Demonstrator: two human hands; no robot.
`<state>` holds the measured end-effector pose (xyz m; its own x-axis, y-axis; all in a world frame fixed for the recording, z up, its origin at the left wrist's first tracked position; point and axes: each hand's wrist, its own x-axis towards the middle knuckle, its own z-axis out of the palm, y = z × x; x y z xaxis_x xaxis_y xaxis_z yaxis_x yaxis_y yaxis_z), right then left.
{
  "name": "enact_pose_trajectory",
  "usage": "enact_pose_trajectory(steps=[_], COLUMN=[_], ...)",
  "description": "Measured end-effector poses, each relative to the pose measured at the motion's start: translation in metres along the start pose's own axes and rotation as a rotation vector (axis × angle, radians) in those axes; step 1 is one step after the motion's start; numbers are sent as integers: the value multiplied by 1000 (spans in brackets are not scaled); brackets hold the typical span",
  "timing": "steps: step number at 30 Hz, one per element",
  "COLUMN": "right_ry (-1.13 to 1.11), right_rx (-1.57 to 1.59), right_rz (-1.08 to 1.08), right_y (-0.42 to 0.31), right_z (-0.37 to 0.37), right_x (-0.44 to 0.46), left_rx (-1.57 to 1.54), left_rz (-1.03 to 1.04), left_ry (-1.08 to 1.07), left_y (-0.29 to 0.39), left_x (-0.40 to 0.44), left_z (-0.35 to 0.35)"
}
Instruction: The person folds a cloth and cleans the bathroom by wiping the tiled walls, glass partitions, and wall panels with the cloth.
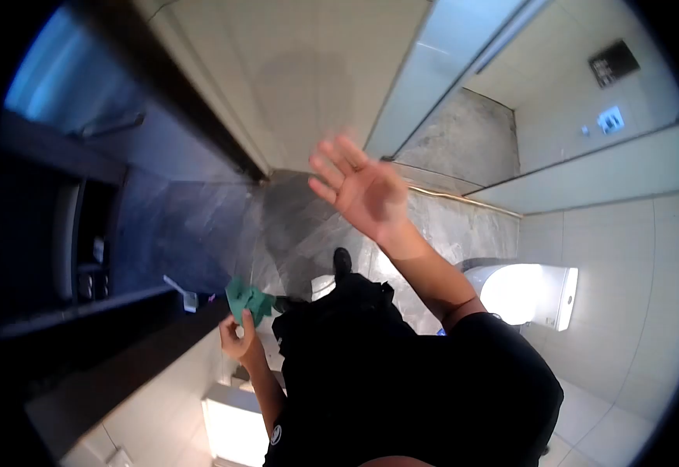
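My left hand [234, 341] is low on the left, its fingers pinched on a crumpled green cloth [247, 302]. The cloth hangs beside the dark ledge, close to my leg. My right hand [363, 191] is raised in front of me, palm toward the camera and fingers spread, slightly blurred. Nothing is in it, and it touches nothing that I can see.
A white toilet [514, 294] stands to my right. Ahead on the right is a glass shower partition [448, 66]. On my left, a dark ledge [121, 350] runs beside a small white object [189, 301]. Grey tiled floor [425, 233] lies below.
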<state>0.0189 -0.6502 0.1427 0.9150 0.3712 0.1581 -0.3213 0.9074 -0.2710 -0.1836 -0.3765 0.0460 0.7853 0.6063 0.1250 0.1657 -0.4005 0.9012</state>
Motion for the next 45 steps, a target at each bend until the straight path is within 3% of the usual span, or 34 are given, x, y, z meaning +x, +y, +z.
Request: enact_pose_trajectory(steps=[1, 3, 7, 8, 10, 13, 15, 16, 17, 19, 22, 24, 25, 27, 29, 31, 37, 41, 45], right_ry=[5, 95, 128, 144, 395, 481, 475, 536, 620, 753, 922, 1041, 1116, 1164, 1156, 1150, 1075, 1052, 1113], right_rx=[-11, -297, -379, -384, -581, -703, -726, -784, -836, -836, -791, -731, -679, -542, -385, -255, -16, 110, 286], right_rz=[-45, -56, 52, 13, 108, 145, 74, 143, 105, 4, -281, -319, -316, -531, -627, -659, -625, -747, -877], right_y=[-13, -21, -6, -2, 3, 19, 24, 15, 17, 11, 35, 52, 53, 68, 73, 72, 71, 52, 21], right_z=[-10, -27, -98, -92, -70, -67, -70, -59, -59, -42, -52, -64, -64, -68, -54, -49, -70, -82, -84], right_x=[-8, -28, -70, -78, -95, -114, -121, -122, -126, -126, -132, -133, -136, -134, -128, -126, -131, -146, -175], left_rx=[-12, -201, -222, -348, -326, -293, -251, -305, -322, -429, -512, -492, -409, -290, -414, -428, -295, -438, -220], left_rz=[24, -120, -122, -145, -139, -121, -32, -4, 32, -87, -53, -4, 138, 202, 435, 460, 246, 145, 89], left_ry=[-38, -193, -448, -542, -679, -896, -1152, -1249, -1305, -1453, -1636, -1785, -1804, -1828, -1739, -1752, -1832, -1809, -1886], left_y=[1, 2, 36, 37, 57, 89, 101, 102, 109, 120, 121, 123, 112, 111, 121, 116, 98, 94, 71], left_x=[-2, -1, 23, 29, 41, 52, 61, 62, 62, 60, 60, 68, 67, 65, 61, 62, 59, 54, 57], left_z=[10, 25, 67, 80, 105, 143, 171, 185, 196, 214, 235, 248, 258, 262, 266, 272, 285, 303, 349])
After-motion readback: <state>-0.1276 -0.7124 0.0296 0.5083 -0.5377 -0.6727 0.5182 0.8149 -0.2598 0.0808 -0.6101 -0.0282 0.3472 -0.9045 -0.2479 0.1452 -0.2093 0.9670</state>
